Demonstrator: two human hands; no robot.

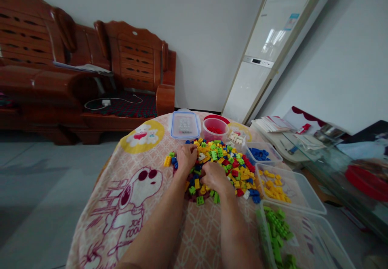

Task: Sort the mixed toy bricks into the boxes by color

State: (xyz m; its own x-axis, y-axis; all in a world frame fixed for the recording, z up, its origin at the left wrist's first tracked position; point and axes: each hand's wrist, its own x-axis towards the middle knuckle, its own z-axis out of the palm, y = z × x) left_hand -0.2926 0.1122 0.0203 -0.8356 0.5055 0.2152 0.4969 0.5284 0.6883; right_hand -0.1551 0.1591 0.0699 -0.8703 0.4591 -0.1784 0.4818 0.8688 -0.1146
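A mixed heap of toy building blocks (226,164) in yellow, green, blue, red and white spreads over the round table. At the heap's left side is my left hand (186,158), its fingers curled down among the blocks. My right hand (216,176) reaches into the near middle of the heap, fingers bent together; their tips are hidden. I cannot make out what either hand holds. A yellow block (167,161) lies left of my left hand, and a green block (200,200) sits at the heap's near edge.
Right of the heap stand clear boxes with blue blocks (259,154), yellow blocks (274,188) and green blocks (276,230). Behind it are a round tub (215,125) of red pieces and a blue-rimmed lidded box (185,125). A patterned cloth (200,236) covers the table.
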